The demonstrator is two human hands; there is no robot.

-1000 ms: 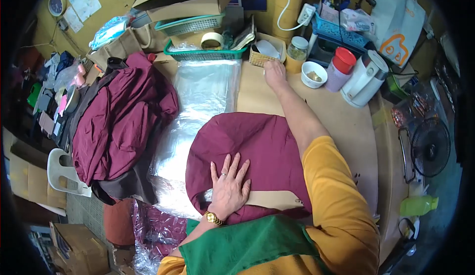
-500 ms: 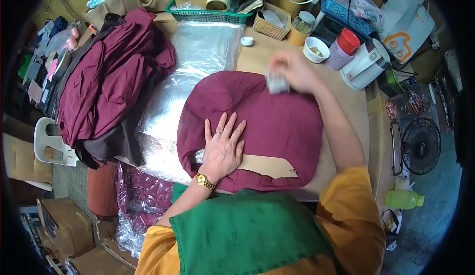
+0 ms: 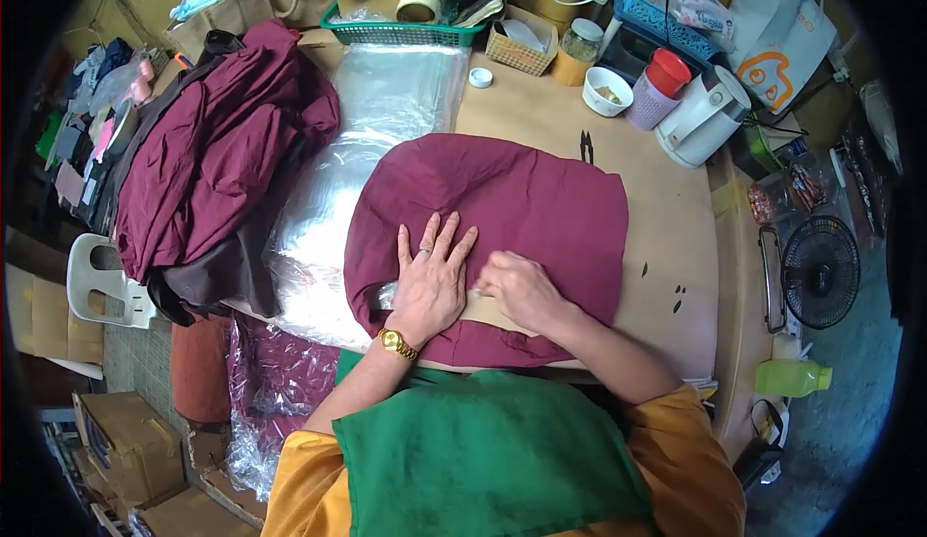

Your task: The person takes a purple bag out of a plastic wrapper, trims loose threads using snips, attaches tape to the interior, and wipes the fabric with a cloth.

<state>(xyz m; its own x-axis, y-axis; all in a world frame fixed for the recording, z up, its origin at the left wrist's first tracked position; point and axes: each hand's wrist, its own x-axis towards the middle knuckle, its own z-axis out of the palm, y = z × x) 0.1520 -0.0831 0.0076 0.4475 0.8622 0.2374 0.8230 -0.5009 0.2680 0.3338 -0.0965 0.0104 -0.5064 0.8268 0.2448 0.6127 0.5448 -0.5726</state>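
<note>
A folded maroon garment (image 3: 541, 199) lies on the brown-covered table in front of me. My left hand (image 3: 432, 286) rests flat on its lower left part, fingers spread. Just to the right, my right hand (image 3: 521, 291) is closed with its fingertips low over a beige, card-like piece (image 3: 497, 315) at the garment's lower edge. A bit of a small whitish wad (image 3: 477, 292) shows at those fingertips; the hand hides most of it. Something shiny and clear (image 3: 387, 296) peeks out beside my left wrist.
Clear plastic sheets (image 3: 396, 93) lie left of the garment, beside a heap of maroon and dark clothing (image 3: 222, 151). Along the back stand a green basket (image 3: 401, 32), a white bowl (image 3: 606, 93) and a white kettle (image 3: 700, 117). Dark slim shapes (image 3: 586, 147) mark the table.
My right hand has moved from the garment's upper edge down and toward me, to the beige piece, with the whitish wad. My left hand stays pressed on the garment.
</note>
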